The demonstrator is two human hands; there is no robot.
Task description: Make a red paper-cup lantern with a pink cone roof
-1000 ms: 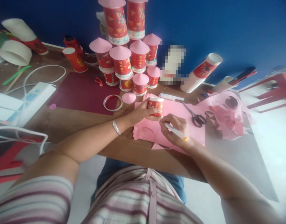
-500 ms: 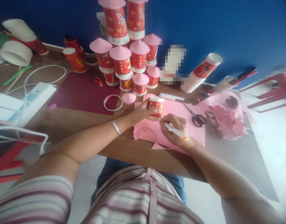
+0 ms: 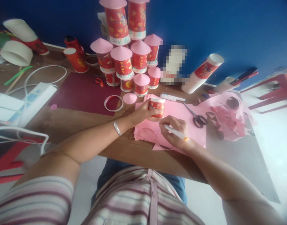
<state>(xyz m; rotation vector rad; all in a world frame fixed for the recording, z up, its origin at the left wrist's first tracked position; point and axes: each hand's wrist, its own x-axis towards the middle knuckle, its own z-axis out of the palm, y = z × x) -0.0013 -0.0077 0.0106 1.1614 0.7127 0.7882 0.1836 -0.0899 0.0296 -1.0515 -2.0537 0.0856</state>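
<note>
Red cup [image 3: 157,104] | in curled left hand [image 3: 142,113] | near right hand [image 3: 177,126], closed on pen [image 3: 176,133]

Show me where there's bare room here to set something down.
Most of the maroon sheet is bare between the power strip and white ring; so is the pale tabletop between the pink scraps and right forearm. The pink paper is crowded with left hand, red cup, right hand, pen and scissors. Stacked cups crowd the back.
</note>
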